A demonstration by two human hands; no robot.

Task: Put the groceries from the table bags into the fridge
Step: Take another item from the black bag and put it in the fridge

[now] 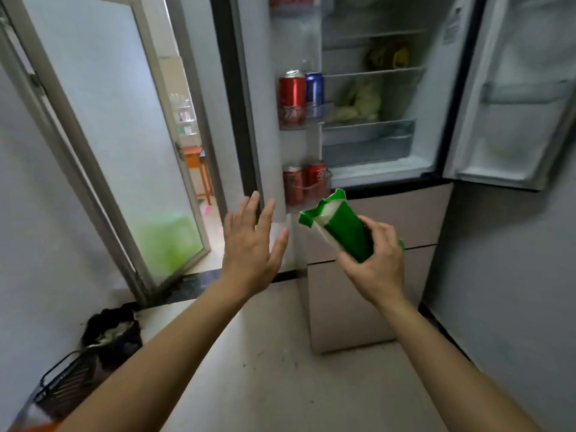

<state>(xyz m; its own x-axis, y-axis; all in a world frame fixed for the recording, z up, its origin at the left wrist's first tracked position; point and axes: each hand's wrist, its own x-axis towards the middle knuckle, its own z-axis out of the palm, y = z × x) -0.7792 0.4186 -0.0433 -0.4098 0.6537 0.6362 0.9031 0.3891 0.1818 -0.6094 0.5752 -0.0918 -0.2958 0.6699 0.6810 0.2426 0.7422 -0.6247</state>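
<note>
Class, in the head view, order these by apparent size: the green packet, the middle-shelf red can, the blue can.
Largest: green packet, though nearness to the camera inflates it.
Next: red can.
Smallest: blue can, beside the red one and narrower.

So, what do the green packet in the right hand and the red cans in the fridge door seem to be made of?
The green packet: probably thin glossy plastic film; its top edge is crumpled and a clear strip shows pale contents. The red cans: likely painted aluminium; a silvery rim shows on top.
</note>
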